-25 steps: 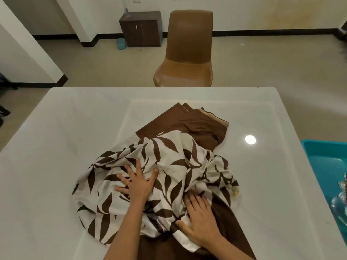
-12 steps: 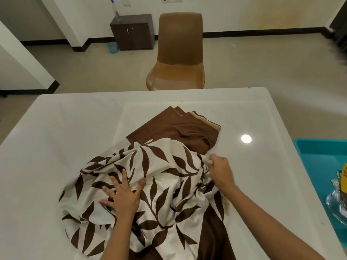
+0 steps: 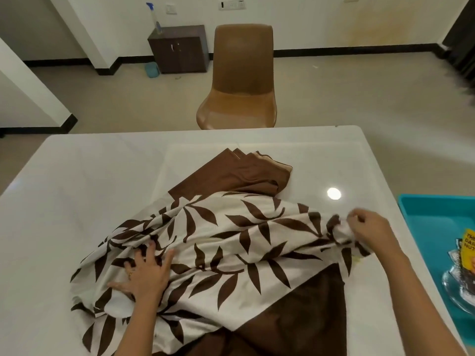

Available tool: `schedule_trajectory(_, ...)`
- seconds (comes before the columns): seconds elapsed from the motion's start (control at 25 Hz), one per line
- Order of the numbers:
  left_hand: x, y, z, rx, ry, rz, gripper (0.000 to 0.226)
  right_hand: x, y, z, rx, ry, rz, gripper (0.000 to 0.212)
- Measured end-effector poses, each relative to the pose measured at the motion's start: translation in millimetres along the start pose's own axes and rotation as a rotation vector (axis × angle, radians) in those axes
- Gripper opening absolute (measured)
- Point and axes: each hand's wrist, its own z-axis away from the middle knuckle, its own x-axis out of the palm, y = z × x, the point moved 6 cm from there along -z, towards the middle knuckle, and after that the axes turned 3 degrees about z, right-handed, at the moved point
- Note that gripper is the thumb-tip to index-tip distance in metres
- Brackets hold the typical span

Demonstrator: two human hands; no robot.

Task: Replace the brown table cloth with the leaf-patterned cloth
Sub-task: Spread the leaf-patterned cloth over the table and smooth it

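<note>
Fingers (image 3: pixel 151 249) of the left hand (image 3: pixel 144 276) straight and splayed, pressing flat on the leaf-patterned cloth (image 3: pixel 231 242) near its left side, holding nothing. Fingers (image 3: pixel 356 214) of the right hand (image 3: pixel 370 229) curled, pinching a bunched edge of the same cloth at its right end, drawn out toward the teal tray (image 3: pixel 431 219). Lies rumpled across the middle of the white table (image 3: pixel 77 176), partly opened, ridged with taut folds between the two hands. Covers the near part of the brown table cloth (image 3: pixel 239 173), folded in layers with stepped corners toward the far edge and the chair (image 3: pixel 241 73). Dark brown panel (image 3: pixel 295 317) at the near edge too; cannot tell whether part of the brown cloth or of the patterned one.

Judged by look: thin, soft, light fabric, no stiffness, draping and creasing freely. Likely to slide easily on the glossy tabletop, and to drag the folded brown cloth along where resting on it. Nothing fragile in the fabric itself, but glassware (image 3: pixel 460 286) in the tray close to the right hand, so worth keeping any sweep of cloth clear of it. Best taken by hems and corners, one in each hand, well apart, not by a fistful of the middle. Pinch grip enough for so light a load; flat palm good only for anchoring or smoothing. Probably wise to lift rather than drag when spreading, and to move the folded brown cloth off the table first
</note>
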Motion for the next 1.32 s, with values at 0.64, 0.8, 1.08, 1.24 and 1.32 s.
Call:
schedule_trajectory(0.64,70.0,170.1,62.4,0.578,-0.129,0.020,0.102,162.0,-140.9,-22.6,0.039,-0.274,-0.685,0.057)
schedule_trajectory(0.8,20.3,148.3,54.8,0.516,0.151,0.397,0.083,151.0,-174.1,-20.2,-0.079,-0.249,-0.783,0.021)
schedule_trajectory(1.08,-3.0,128.1,-10.1,0.369,0.100,0.632,0.056,170.5,-199.3,-1.3,-0.106,-0.569,-0.843,0.028)
schedule_trajectory(1.24,45.8,136.7,7.2,0.559,-0.075,0.009,0.075,194.4,-191.7,3.9,-0.036,-0.686,-0.721,0.025)
schedule_trajectory(1.32,48.4,138.6,19.3,0.591,-0.078,-0.115,0.089,195.8,-196.3,7.2,-0.236,-0.611,-0.412,0.035)
